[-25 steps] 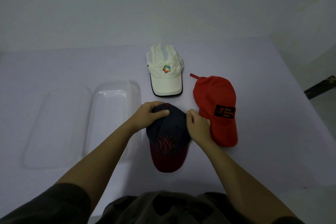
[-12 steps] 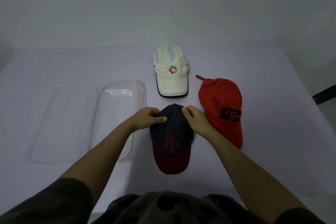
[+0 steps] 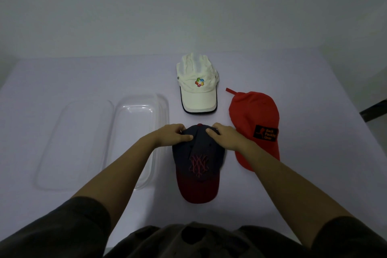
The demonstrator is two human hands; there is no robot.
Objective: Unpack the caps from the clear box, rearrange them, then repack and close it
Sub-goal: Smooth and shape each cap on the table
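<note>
Navy cap (image 3: 199,165) gripped at crown by left hand (image 3: 170,135) and right hand (image 3: 226,135), fingers curled, white cap (image 3: 198,90) and red cap (image 3: 253,115) laid outside box (image 3: 138,132), lid (image 3: 77,144) alongside

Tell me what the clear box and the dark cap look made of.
The clear box seems rigid transparent plastic, glossy: highlights glint along its rim. The dark cap looks like matte woven fabric: soft creases, raised red embroidery.
</note>
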